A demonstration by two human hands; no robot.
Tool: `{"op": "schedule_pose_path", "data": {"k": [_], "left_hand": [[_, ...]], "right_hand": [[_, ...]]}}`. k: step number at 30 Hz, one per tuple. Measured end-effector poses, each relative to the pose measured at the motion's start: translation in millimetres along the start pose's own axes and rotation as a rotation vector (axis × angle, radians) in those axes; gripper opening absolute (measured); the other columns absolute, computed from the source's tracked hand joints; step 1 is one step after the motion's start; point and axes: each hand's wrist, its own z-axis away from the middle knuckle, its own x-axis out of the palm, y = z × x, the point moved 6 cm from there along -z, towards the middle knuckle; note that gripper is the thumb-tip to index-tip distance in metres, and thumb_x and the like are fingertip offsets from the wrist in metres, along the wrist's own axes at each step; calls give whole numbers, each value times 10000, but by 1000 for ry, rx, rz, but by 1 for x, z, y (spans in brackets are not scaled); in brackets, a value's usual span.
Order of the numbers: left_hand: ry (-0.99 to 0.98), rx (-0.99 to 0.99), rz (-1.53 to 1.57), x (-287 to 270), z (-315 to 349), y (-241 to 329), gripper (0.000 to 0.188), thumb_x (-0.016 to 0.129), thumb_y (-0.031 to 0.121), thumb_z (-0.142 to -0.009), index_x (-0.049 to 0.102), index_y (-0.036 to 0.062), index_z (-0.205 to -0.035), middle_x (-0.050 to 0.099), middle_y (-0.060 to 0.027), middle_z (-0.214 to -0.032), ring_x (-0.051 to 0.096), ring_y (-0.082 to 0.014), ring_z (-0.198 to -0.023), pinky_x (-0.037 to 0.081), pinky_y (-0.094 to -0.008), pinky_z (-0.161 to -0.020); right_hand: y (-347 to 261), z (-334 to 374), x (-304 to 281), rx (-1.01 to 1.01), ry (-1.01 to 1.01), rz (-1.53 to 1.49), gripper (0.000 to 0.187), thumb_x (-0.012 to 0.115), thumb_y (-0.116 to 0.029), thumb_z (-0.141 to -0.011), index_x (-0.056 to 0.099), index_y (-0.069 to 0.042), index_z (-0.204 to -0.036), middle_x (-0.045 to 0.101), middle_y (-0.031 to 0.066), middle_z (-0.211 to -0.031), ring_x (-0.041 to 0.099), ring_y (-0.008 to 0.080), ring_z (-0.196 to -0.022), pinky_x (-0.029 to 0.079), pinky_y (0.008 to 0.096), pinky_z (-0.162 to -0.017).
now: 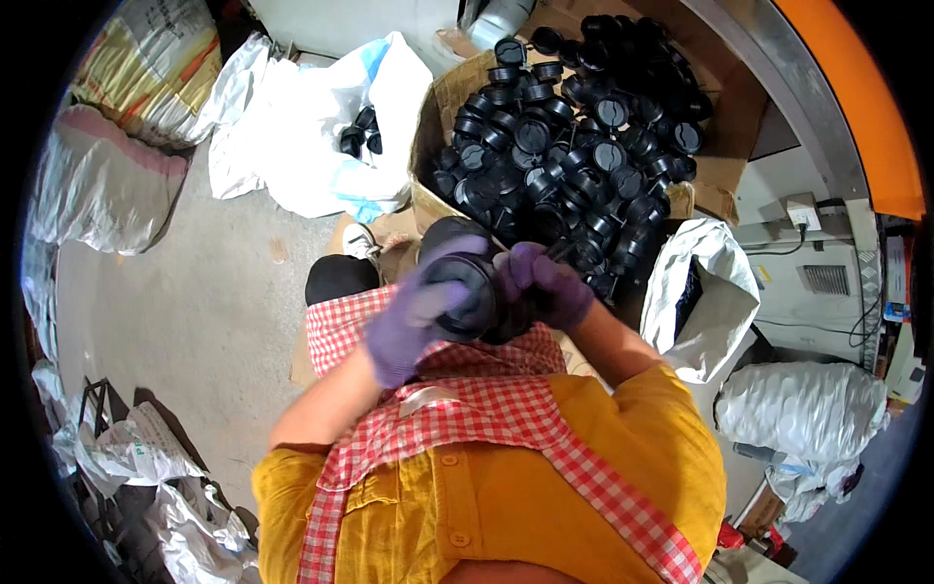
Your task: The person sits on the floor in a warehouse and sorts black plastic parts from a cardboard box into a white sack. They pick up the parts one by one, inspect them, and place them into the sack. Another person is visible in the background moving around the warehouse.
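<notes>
Overhead view of a seated person at work. A brown cardboard box (428,146), flaps open, stands just ahead of the knees and is heaped with black round plastic caps (574,146). To its left lies a white plastic bag (302,127) holding a few more black caps; to its right stands an open white sack (710,282), and a closed grey-white sack (803,409) lies farther right. Striped woven sacks (146,58) are stacked at upper left.

Both forearms rise from the lower edge and meet over the lap, above a red-and-white checked apron (467,409). The left hand (413,321), in a purple glove, is curled with fingers closed over the near face of a black round cap (472,297) — motion blur hides the exact finger positions. The right hand (545,282), also gloved in purple, wraps around the cap's far side — fingers bent, grip closed. The cap sits between the two hands, just in front of the box's near wall.
</notes>
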Motion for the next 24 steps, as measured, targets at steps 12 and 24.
{"op": "schedule_pose_path", "data": {"k": [12, 24], "left_hand": [[104, 485, -1092, 23, -15, 10, 467, 609, -13, -584, 604, 118, -1033, 577, -154, -906, 548, -330, -839, 457, -409, -724], [213, 300, -1185, -76, -88, -1, 746, 734, 200, -689, 390, 112, -1345, 299, -208, -1405, 299, -378, -1300, 297, -436, -1057]], "right_hand": [[-15, 1, -114, -466, 919, 1547, 234, 573, 25, -722, 629, -106, -908, 639, 86, -898, 626, 251, -820, 499, 336, -738], [-55, 17, -242, 819, 854, 2124, 518, 543, -218, -849, 398, -237, -1346, 539, 142, -1183, 547, 324, -1077, 461, 443, -881]]}}
